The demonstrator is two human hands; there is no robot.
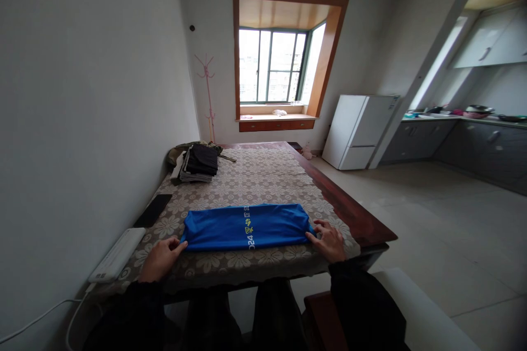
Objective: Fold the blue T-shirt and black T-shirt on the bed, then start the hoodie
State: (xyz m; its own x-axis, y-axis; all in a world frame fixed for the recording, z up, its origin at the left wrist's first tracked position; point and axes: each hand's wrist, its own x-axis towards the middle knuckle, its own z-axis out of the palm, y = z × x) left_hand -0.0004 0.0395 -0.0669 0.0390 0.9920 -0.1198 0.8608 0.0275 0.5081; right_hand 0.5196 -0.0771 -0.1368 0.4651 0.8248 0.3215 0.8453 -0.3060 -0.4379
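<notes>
At the bottom of the frame, dark sleeves (142, 296) come in from both sides. Left hand (162, 259), lower left: thumb and fingertips pinching the near left corner of the blue cloth (222, 228). Right hand (330, 241), lower right: also a pinch, on the cloth's right end; how firm, can't tell from where I stand. Cloth lies lower centre, folded into a long flat band, print (248, 228) running across its middle. Soft creases toward both ends.

Doing it well, I'd judge: light pinch, hands level, even outward pull so the near edge runs straight. Line up the layers at each end. Press creases out with flat fingers, no hard tugging; fabric looks thin and smooth, probably slides easily over the lace tablecloth (267, 181). Mind the white box (117, 255) on the left, close to the left hand; a sleeve could catch it.

Past that, black flat item (153, 210), then stacked dark clothes (200, 162), left of centre, well apart from the cloth. Farther back: white fridge (354, 129) right of centre, pink coat stand (208, 90) upper left of centre, window (272, 66) upper centre.
</notes>
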